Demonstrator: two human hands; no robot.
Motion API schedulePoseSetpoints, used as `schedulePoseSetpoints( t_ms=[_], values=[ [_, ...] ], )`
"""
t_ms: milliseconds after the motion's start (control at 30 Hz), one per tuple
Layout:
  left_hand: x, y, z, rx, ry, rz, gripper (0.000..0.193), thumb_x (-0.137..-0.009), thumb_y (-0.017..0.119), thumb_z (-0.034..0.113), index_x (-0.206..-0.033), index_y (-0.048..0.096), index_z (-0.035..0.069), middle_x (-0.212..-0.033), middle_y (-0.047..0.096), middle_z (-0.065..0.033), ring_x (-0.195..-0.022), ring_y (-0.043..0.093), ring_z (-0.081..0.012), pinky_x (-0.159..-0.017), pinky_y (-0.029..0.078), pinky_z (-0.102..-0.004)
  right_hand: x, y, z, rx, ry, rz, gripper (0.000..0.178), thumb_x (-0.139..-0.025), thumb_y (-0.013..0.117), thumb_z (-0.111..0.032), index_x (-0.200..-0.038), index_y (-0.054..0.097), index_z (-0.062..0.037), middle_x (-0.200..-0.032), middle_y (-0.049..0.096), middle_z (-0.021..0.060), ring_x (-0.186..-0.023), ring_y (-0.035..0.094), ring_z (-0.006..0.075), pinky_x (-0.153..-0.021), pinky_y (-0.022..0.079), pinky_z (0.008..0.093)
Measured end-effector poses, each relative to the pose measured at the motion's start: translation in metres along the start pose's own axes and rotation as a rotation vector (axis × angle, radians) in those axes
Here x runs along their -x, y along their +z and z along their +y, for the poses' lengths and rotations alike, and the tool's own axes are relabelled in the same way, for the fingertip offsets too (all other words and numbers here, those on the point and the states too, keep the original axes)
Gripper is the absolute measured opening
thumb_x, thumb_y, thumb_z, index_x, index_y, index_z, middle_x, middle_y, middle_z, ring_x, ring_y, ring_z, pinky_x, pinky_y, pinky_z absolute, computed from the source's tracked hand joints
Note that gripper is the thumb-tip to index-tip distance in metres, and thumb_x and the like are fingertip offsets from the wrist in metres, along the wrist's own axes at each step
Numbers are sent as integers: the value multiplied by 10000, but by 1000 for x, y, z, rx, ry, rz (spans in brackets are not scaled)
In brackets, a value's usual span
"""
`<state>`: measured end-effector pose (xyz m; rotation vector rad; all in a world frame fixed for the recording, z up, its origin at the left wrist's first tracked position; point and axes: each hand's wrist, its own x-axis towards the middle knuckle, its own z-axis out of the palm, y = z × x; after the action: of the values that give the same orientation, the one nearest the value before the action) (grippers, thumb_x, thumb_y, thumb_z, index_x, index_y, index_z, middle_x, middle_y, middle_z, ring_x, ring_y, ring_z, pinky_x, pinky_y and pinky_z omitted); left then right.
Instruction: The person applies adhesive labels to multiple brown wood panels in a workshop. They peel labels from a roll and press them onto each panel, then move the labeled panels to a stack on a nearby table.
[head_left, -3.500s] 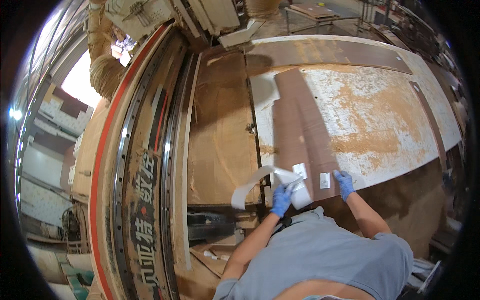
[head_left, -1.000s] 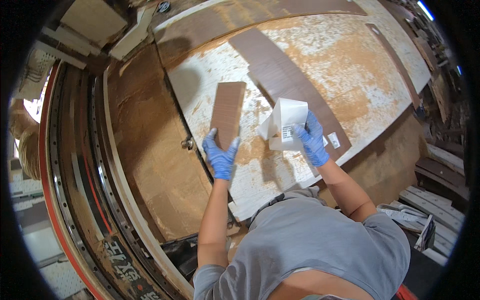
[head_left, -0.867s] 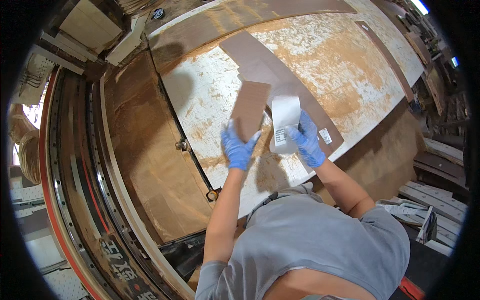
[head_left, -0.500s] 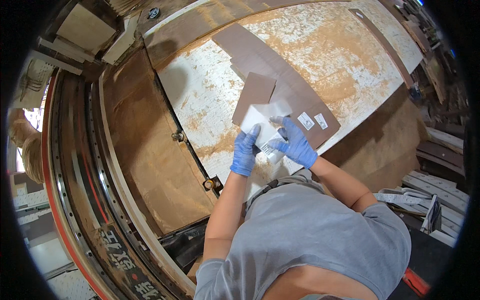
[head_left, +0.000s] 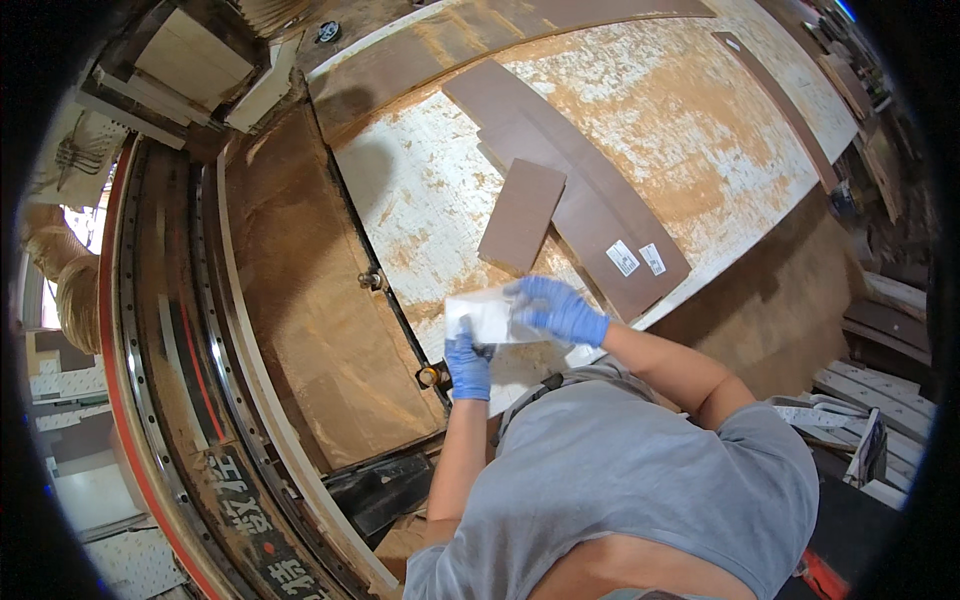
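Observation:
My left hand (head_left: 468, 365), in a blue glove, grips the left part of a white label sheet (head_left: 490, 318), with its thumb lying over the top. At the sheet's right end is my right hand (head_left: 560, 311), also blue-gloved, its fingers bent onto the paper and slightly blurred. Just beyond the sheet, a small brown rectangular board (head_left: 522, 212) overlaps a long curved brown panel (head_left: 600, 190). Two white stickers, one of them a printed label (head_left: 622, 258), are on the near end of that panel.
The boards rest on a dusty white worktable (head_left: 410, 200). A rail-lined machine beam (head_left: 190, 330) runs along the left. Round fittings (head_left: 431, 377) sit on the table's left edge. A narrow brown strip (head_left: 775, 105) lies at the far right; stacked panels (head_left: 880, 410) stand at the right.
Both hands have come nearer my body with the label sheet, the left one also moving left. The sheet now lies more sideways, and the small board is fully uncovered.

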<state>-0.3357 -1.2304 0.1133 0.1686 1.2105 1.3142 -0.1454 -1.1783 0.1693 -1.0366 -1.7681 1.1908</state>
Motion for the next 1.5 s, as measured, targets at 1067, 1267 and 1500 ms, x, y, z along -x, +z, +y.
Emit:
schedulePoseSetpoints(
  t_ms=[1067,1267,1500],
  values=[
    [-19,-16,16,-136,141,128,406,-837,640,236,-1200,479,151,-1079,570,-29,-947,581,-193,-769,506,-361,-103,-65,85,757,297,102,553,-642,718,-317,-1148,548,-172,-1071,583,105,-1021,562,266,-896,406,390],
    [-68,-12,18,-957,478,-136,368,-812,670,247,-1025,563,-33,-933,622,-115,-832,585,-203,-749,469,-303,-59,-56,96,837,123,-9,386,-715,660,-277,-1082,593,-176,-1075,583,88,-1060,535,241,-947,347,425],
    [-84,43,13,-1809,687,-359,542,-722,684,383,-1021,570,-54,-1006,580,-243,-890,568,-392,-819,458,-412,-10,-78,85,974,440,254,723,-721,625,-494,-1323,399,-163,-1369,363,135,-1258,342,310,-1042,215,491]
  ],
)
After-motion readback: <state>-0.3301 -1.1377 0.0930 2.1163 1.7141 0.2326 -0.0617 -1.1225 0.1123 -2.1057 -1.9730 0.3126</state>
